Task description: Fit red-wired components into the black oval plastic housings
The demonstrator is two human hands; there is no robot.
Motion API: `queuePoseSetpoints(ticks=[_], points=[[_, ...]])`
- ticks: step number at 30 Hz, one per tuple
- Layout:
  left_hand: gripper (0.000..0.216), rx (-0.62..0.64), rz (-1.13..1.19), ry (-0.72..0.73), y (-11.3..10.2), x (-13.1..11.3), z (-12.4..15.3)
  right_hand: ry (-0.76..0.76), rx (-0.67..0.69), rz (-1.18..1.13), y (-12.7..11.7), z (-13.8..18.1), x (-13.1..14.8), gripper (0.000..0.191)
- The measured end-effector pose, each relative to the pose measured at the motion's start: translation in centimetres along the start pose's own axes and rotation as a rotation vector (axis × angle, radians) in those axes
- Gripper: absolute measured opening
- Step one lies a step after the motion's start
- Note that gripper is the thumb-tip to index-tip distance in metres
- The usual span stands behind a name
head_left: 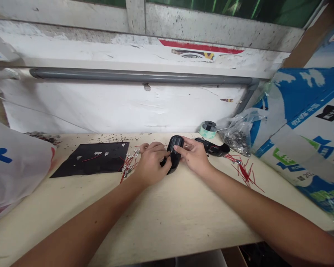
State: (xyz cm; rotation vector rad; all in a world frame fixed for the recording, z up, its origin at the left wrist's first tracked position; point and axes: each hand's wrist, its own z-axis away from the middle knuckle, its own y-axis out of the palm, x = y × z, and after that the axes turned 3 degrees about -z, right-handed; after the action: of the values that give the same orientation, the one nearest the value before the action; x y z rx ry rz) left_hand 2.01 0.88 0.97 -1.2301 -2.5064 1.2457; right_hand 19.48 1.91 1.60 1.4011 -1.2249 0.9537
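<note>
A glossy black rounded plastic housing point(176, 145) is held up over the table between my two hands. My right hand point(194, 154) grips its right side, thumb on the near face and the other fingers behind. On the left, my left hand point(155, 163) has its fingers closed at the housing's lower left edge; whatever small part sits under the fingertips is mostly hidden. Just behind my right hand lies a second black plastic housing point(213, 147). Small metal pieces with red wires point(129, 163) are scattered beside my left hand.
A black mat point(93, 159) carries a few metal pieces. Red wires point(246, 173) lie at the right. A tape roll point(208, 129) and a clear bag of metal parts point(238, 139) stand at the back. A white plastic bag point(16, 167) and a blue-white carton point(308, 137) flank the table.
</note>
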Motion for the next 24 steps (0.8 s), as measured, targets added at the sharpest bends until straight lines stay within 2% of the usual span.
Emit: queuePoseSetpoints(ticks=[11, 18, 21, 24], points=[[0.019, 0.041, -0.018, -0.018, 0.0, -0.97, 0.17, 0.003, -0.044, -0.002, -0.31, 0.15, -0.38, 0.054], [0.021, 0.035, 0.02, -0.046, 0.29, -0.96, 0.31, -0.013, -0.072, -0.055, -0.25, 0.06, -0.46, 0.052], [0.02, 0.037, 0.087, -0.072, 0.03, -0.87, 0.0, 0.006, -0.025, -0.07, -0.32, -0.17, -0.44, 0.05], [0.018, -0.046, 0.277, -0.232, -0.35, -0.49, -0.6, 0.033, 0.08, -0.129, -0.35, -0.26, -0.09, 0.042]])
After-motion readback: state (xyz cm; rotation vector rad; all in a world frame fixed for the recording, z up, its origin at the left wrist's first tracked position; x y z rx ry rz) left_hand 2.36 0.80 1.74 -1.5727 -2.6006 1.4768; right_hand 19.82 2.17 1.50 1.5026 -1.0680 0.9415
